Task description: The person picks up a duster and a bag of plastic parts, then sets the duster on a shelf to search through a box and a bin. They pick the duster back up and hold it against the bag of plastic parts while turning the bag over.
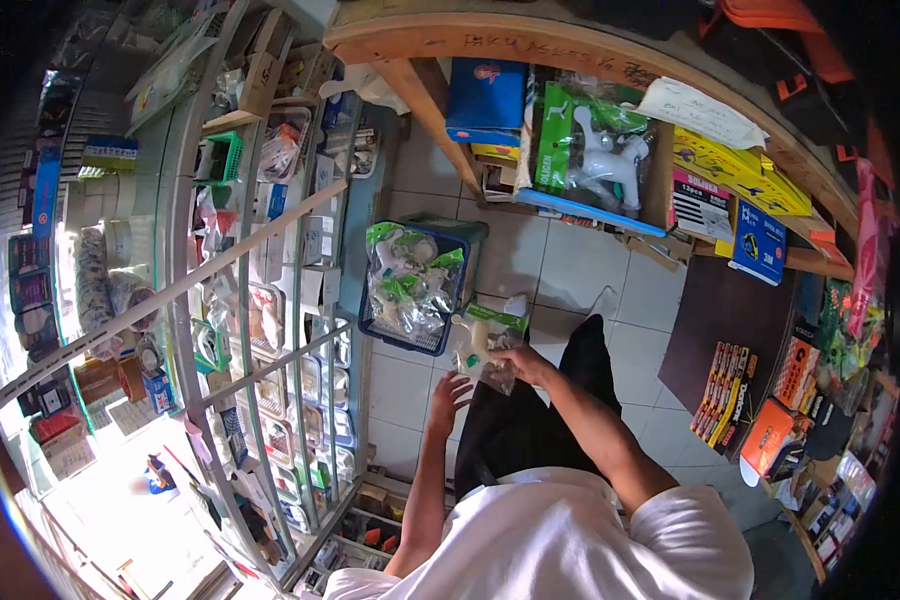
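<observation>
My right hand (522,364) grips the edge of a clear plastic packet (482,345) with a green header and a cream-coloured fitting inside. Just left of the packet, my left hand (449,401) has its fingers spread and holds nothing. Beyond both hands, a dark blue basket (432,344) on the tiled floor is filled with several similar packets (410,280) with green headers.
Glass shelving (185,300) with small goods runs along the left. A wooden shelf (540,38) ahead holds an open box (595,165) of bagged white fittings. To the right stands a brown surface (715,315) with yellow-and-red packs (725,395).
</observation>
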A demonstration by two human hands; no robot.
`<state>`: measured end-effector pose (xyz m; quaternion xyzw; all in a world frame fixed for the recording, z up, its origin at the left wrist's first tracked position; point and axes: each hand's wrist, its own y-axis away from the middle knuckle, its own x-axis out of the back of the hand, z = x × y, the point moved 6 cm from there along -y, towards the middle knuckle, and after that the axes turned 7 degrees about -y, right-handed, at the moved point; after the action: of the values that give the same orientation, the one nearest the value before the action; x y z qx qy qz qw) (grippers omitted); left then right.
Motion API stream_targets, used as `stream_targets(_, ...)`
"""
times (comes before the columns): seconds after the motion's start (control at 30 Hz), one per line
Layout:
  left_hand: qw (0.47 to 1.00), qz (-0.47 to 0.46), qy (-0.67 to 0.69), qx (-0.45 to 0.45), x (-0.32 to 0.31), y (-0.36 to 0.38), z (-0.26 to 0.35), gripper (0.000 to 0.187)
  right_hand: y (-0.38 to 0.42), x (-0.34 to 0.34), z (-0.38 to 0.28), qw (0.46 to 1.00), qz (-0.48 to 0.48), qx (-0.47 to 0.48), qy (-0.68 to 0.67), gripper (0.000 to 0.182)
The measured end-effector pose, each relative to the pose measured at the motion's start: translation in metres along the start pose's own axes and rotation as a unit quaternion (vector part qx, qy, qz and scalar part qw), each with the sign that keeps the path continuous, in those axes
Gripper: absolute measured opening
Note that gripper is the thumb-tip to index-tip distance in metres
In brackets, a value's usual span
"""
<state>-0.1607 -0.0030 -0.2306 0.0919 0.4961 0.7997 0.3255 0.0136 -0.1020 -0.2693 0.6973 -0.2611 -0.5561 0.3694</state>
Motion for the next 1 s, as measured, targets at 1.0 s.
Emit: stream_targets(1.0,0.91,-0.225,-0.229,-0.263,-0.181,0.178,0.238,0.04,0.199,-0.115,-0.138,0.926,-0.267,0.256,0.08,0.049)
